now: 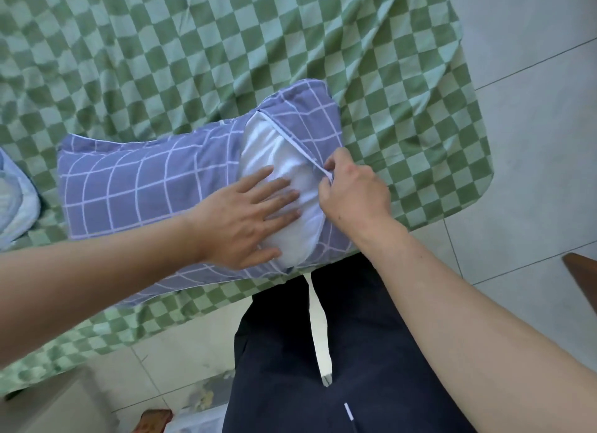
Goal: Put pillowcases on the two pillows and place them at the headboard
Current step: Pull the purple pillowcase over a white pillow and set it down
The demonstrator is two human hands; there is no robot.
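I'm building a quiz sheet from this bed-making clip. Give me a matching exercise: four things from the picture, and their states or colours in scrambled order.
Things:
1. left hand
2. right hand
3. pillowcase
4. bedsheet

States:
A. green checks
B. pinches the pillowcase's white edge
C. flat on the white pillow
D. purple with white grid lines

Pairs: 1-C, 2-B, 3-D, 4-A
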